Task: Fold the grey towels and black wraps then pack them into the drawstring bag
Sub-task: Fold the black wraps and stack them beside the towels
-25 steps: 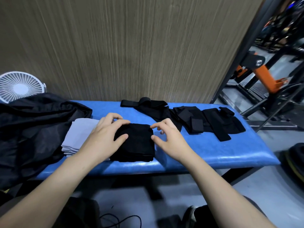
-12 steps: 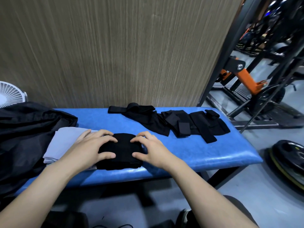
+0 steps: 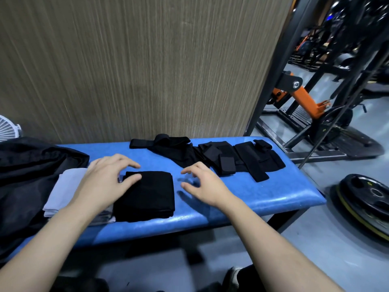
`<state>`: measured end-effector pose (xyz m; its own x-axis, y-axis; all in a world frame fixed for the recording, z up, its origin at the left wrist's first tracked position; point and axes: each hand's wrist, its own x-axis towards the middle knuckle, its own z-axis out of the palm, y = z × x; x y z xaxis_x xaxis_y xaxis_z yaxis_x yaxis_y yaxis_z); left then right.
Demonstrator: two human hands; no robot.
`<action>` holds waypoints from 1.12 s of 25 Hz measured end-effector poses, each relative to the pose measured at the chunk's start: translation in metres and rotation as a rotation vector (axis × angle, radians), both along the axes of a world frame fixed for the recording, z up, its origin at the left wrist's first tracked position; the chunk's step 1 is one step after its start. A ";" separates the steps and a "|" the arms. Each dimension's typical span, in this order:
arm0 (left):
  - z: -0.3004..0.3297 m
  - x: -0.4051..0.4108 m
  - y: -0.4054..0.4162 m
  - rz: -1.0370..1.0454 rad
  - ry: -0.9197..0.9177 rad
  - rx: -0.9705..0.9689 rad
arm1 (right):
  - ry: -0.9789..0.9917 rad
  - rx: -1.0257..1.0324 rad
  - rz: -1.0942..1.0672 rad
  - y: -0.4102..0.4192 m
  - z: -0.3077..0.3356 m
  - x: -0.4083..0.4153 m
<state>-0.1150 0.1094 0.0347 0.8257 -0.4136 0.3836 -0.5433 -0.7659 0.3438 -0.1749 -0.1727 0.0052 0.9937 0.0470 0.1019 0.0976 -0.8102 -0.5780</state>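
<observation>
bench (image 3: 242,192): blue padded, against a wood-grain wall | black bag (image 3: 31,175): heaped on the bench's left end | unfolded wraps (image 3: 221,159): strewn along the back right | folded wrap (image 3: 147,197): front centre, beside the grey towels (image 3: 63,188) | left hand (image 3: 103,182): fingers loosely spread, thumb touching the folded wrap's left corner | right hand (image 3: 204,184): just right of it, fingers loosely curled, holding nothing
</observation>
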 end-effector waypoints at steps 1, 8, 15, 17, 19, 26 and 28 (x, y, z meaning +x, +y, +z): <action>0.003 0.002 -0.007 0.036 -0.020 -0.015 | -0.007 -0.040 -0.042 -0.008 -0.001 0.002; -0.003 0.023 -0.086 -0.017 -0.036 0.045 | -0.047 -0.223 -0.243 -0.041 -0.013 0.013; -0.015 0.072 -0.160 -0.150 0.134 0.416 | -0.139 -0.453 -0.259 -0.047 -0.027 0.030; -0.015 0.082 -0.167 -0.169 0.143 0.489 | -0.203 -0.475 -0.275 -0.047 -0.030 0.036; -0.014 0.087 -0.170 -0.186 0.156 0.532 | -0.280 -0.492 -0.297 -0.045 -0.033 0.040; -0.009 0.082 -0.166 -0.171 0.152 0.427 | -0.279 0.351 -0.327 -0.024 0.007 0.038; -0.003 0.081 -0.164 -0.137 0.072 0.333 | -0.259 0.614 -0.297 -0.022 0.022 0.032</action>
